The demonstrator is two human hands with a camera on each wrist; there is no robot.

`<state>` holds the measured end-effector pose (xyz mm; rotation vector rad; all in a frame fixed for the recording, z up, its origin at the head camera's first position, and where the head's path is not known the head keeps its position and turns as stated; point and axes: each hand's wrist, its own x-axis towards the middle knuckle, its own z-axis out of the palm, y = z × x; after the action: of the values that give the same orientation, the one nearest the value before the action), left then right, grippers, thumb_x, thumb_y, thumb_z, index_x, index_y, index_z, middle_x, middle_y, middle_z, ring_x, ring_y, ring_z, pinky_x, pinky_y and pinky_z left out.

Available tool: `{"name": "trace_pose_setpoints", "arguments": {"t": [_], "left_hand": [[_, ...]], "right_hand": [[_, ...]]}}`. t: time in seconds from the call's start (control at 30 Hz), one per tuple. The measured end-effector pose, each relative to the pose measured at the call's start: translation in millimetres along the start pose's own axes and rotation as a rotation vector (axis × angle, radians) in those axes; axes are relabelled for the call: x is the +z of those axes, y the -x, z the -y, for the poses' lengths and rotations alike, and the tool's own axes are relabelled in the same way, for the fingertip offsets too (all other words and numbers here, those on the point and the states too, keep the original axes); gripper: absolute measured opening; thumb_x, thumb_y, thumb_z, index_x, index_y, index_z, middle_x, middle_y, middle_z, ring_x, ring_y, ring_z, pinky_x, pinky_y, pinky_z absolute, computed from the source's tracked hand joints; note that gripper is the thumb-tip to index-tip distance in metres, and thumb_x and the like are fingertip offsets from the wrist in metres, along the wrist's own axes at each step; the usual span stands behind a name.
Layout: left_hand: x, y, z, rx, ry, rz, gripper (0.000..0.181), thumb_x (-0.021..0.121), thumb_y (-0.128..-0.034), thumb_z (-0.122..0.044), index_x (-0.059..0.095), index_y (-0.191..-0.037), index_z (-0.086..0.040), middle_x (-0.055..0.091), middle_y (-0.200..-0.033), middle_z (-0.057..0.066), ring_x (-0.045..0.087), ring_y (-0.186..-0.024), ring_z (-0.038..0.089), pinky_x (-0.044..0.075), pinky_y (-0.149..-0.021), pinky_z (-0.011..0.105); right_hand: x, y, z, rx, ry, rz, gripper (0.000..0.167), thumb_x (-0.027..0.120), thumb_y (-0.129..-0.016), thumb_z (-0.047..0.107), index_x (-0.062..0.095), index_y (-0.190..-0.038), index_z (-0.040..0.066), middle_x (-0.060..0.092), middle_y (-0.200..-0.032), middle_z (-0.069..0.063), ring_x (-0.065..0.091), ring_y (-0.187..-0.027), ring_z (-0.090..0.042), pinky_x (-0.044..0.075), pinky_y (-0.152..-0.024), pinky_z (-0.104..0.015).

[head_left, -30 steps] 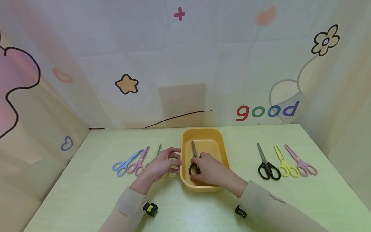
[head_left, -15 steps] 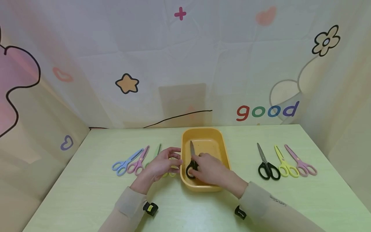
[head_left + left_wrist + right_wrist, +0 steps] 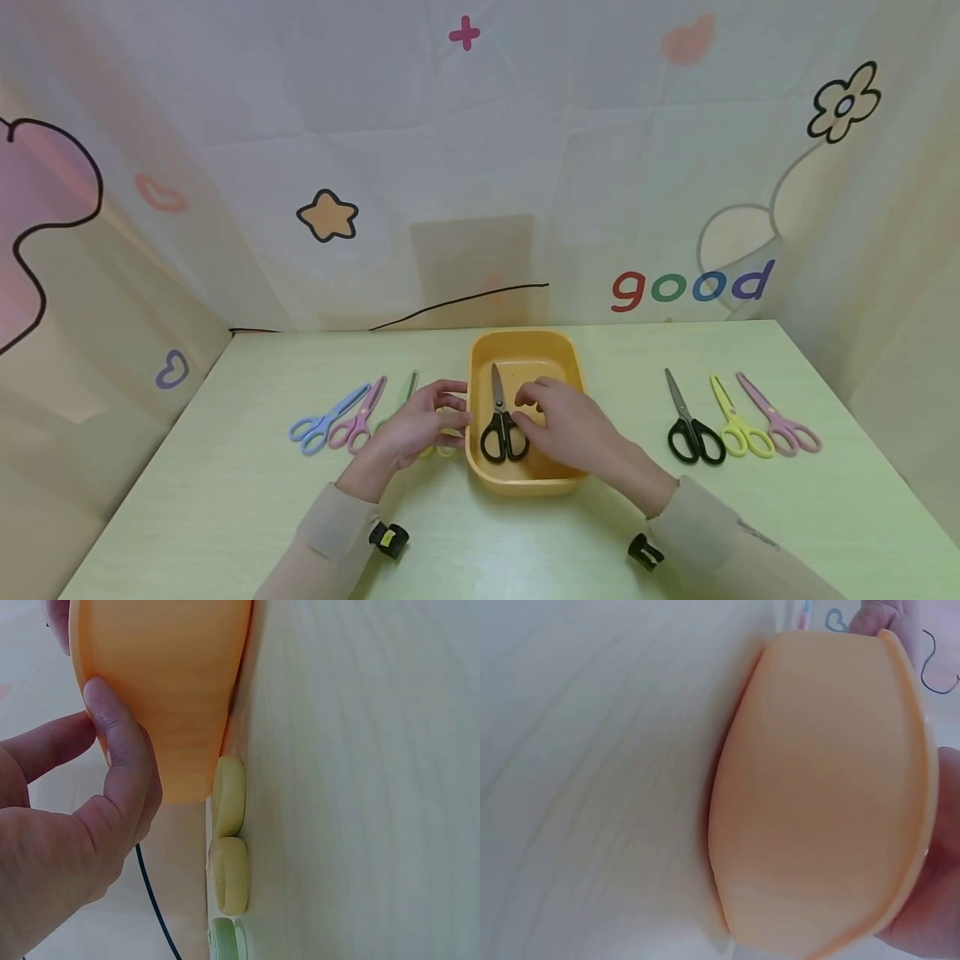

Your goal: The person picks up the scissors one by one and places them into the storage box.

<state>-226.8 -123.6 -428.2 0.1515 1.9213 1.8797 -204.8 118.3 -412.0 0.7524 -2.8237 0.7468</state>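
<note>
A yellow-orange tray [image 3: 528,487] stands mid-table with black-handled scissors [image 3: 499,417] lying along its left side, blades pointing to the back. My left hand [image 3: 420,423] rests its fingertips against the tray's left wall; in the left wrist view the fingers [image 3: 120,742] touch the orange wall [image 3: 169,682] near its rim. Over the tray, just right of the scissors, my right hand [image 3: 573,425] holds nothing, its fingers loosely bent. The tray's outer wall [image 3: 817,787] hides most of that hand [image 3: 930,900] in the right wrist view.
Left of the tray lie blue scissors [image 3: 330,419], pink scissors [image 3: 366,417], and green [image 3: 409,387] and yellow [image 3: 438,452] ones partly behind my left hand. On the right are black [image 3: 690,425], yellow [image 3: 738,425] and pink scissors [image 3: 780,422]. A printed curtain [image 3: 480,167] hangs behind the table.
The scissors in the tray have shifted slightly left and now lie released. My right hand has let go of them and moved up and to the right. The left hand stays in place.
</note>
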Motion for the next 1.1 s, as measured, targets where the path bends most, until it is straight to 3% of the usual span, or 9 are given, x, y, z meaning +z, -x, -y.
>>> {"name": "trace_pose_setpoints", "arguments": {"t": [0.27,0.57,0.73,0.87,1.1], "left_hand": [[-2.5,0.8,0.5,0.007,0.005,0.0,0.054,0.061,-0.0978,0.008,0.039,-0.147,0.007,0.049,-0.122,0.023,0.061,-0.086,0.02,0.061,-0.071,0.03],[-1.7,0.5,1.6,0.004,0.016,0.005,0.054,0.061,-0.0983,0.007,0.038,-0.147,0.007,0.049,-0.122,0.023,0.061,-0.085,0.02,0.061,-0.071,0.029],[-1.2,1.1,1.3,0.0,0.024,0.007,0.055,0.061,-0.0985,0.007,0.037,-0.148,0.008,0.049,-0.122,0.023,0.06,-0.084,0.019,0.06,-0.069,0.028],[-1.6,1.4,0.9,0.0,0.024,0.007,0.055,0.061,-0.0985,0.007,0.037,-0.148,0.007,0.048,-0.124,0.024,0.06,-0.084,0.019,0.06,-0.069,0.028],[-1.1,1.4,-0.4,-0.006,0.01,0.005,0.054,0.061,-0.0986,0.007,0.038,-0.148,0.006,0.049,-0.124,0.024,0.061,-0.085,0.02,0.061,-0.071,0.03]], "right_hand": [[-7,5.6,-14,-0.079,-0.086,-0.169,0.006,0.075,-0.092,0.01,0.071,-0.096,0.01,0.068,-0.096,-0.005,0.063,-0.088,-0.028,0.055,-0.079,-0.039],[-17,17.3,-35,-0.026,-0.131,-0.277,0.006,0.074,-0.093,0.007,0.07,-0.098,0.008,0.063,-0.097,-0.006,0.06,-0.089,-0.027,0.053,-0.073,-0.038],[-24,24.2,-51,0.001,-0.123,-0.303,0.01,0.072,-0.095,0.009,0.069,-0.104,0.004,0.063,-0.102,-0.011,0.059,-0.09,-0.03,0.053,-0.071,-0.038],[-29,30.1,-63,0.039,-0.096,-0.301,0.014,0.07,-0.096,0.011,0.068,-0.107,0.003,0.063,-0.104,-0.013,0.058,-0.092,-0.032,0.053,-0.076,-0.044],[-40,43.8,-81,0.153,-0.033,-0.209,0.024,0.069,-0.097,0.016,0.063,-0.113,-0.001,0.06,-0.111,-0.023,0.054,-0.102,-0.039,0.048,-0.087,-0.054]]}}
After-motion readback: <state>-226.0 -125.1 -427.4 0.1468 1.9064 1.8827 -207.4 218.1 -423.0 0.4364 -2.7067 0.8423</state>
